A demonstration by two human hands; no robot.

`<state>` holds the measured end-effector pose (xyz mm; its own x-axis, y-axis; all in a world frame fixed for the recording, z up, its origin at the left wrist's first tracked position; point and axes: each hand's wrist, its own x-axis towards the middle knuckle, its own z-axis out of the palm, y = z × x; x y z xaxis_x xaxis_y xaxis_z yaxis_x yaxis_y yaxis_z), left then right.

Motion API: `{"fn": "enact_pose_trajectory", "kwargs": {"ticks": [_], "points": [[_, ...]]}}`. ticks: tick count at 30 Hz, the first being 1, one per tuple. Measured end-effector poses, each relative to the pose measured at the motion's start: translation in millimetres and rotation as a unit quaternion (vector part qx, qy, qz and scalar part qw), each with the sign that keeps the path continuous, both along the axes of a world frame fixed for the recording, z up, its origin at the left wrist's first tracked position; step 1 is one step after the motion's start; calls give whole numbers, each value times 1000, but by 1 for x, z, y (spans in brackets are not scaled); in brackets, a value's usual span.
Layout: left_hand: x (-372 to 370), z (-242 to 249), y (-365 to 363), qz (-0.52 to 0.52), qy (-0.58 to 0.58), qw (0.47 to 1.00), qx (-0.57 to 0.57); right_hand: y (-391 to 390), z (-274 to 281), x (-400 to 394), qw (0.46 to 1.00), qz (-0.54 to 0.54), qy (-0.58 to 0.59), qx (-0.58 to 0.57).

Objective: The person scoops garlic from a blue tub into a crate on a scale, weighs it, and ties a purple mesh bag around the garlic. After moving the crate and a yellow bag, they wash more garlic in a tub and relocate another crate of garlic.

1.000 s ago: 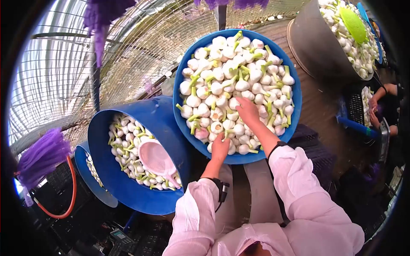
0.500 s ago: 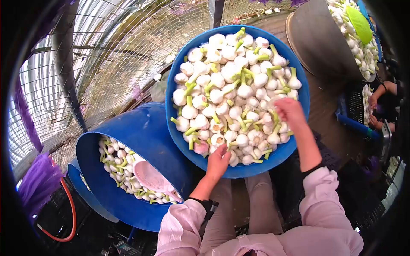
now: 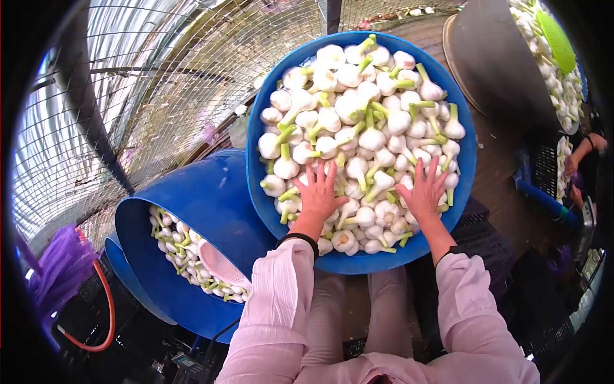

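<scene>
A round blue tub [image 3: 252, 185] in front of me is heaped with white garlic bulbs [image 3: 348, 105] that have short green stems. My left hand [image 3: 318, 195] lies on the bulbs at the near left, palm down, fingers spread. Over at the near right, my right hand [image 3: 423, 192] rests on the heap the same way, its fingers apart. Neither hand is closed round a bulb. The bulbs under both palms are hidden.
Left of the tub, a tilted blue barrel [image 3: 192, 185] holds more garlic and a pink strainer [image 3: 220, 264]. A grey drum [image 3: 495, 61] with garlic and a green basket [image 3: 555, 41] stands upper right. Another person's hands [image 3: 575, 173] show at far right. Wire mesh [image 3: 173, 96] runs behind.
Both hands have opened and spread flat on the garlic. The left has reached farther into the tub from its near edge; the right has come down nearer to me. The view has shifted slightly.
</scene>
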<state>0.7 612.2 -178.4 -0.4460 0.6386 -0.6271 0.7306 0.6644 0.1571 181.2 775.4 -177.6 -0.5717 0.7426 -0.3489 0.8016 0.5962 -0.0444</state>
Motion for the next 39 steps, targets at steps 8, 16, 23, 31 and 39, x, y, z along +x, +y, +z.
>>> {"fn": "enact_pose_trajectory", "kwargs": {"ticks": [8,16,23,31,39], "points": [[-7,-64,8,116,-122,982,-84,1,-101,-5,986,-115,-15,-122],[-59,47,62,-6,113,979,169,61,57,-72,977,127,172,-13],[-77,-29,59,115,6,982,148,79,-19,-141,989,0,96,-113],[-43,-20,37,-14,-122,991,-50,38,-40,-94,961,155,-78,-217],[-123,28,106,-27,134,975,175,114,23,-160,954,191,230,-31]]}}
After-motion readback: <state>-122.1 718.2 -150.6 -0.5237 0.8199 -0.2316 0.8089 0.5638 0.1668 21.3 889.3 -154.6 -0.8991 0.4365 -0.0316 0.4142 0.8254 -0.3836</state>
